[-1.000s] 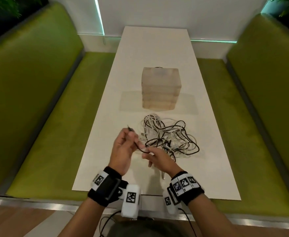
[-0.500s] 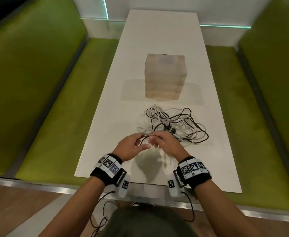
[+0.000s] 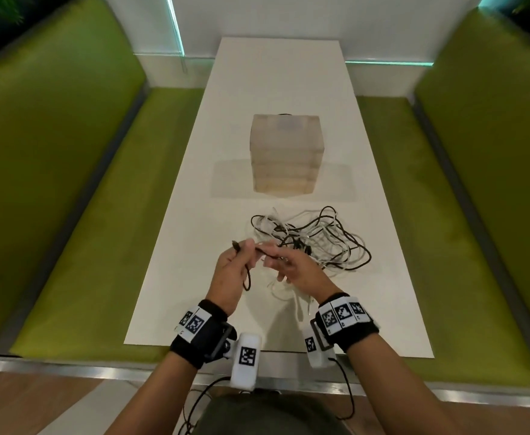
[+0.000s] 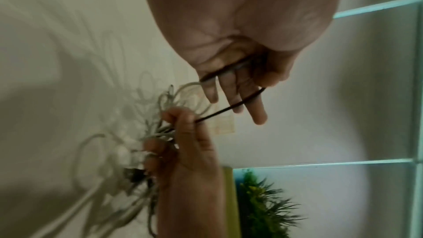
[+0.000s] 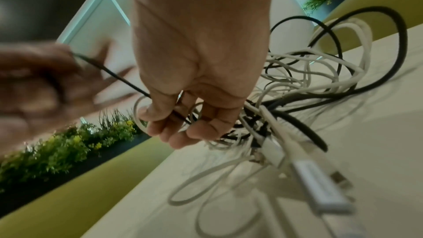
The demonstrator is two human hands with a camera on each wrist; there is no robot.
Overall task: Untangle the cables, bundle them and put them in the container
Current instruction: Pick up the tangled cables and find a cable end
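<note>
A tangle of black and white cables [image 3: 326, 243] lies on the white table [image 3: 194, 246], in front of a translucent box container [image 3: 285, 158]. My left hand [image 3: 237, 265] pinches a thin black cable [image 3: 265, 252] near its plug end, and a loop of it hangs below the palm. In the left wrist view the black cable [image 4: 228, 109] crosses the fingers of my left hand [image 4: 238, 86]. The cable runs taut to my right hand [image 3: 284, 262], a hand's width away. My right hand [image 5: 187, 118] grips that black cable [image 5: 121, 79] together with several white strands of the tangle [image 5: 320, 71].
Green upholstered benches [image 3: 69, 183] run along both long sides of the table. A white wall with lit strips [image 3: 176, 29] closes the far end. A white cable with a flat plug [image 5: 320, 187] trails from the tangle toward the near table edge.
Half a second ago my hands were close together over the tangle's near edge. They have parted again, the black cable is stretched between them, and a loop hangs from my left hand.
</note>
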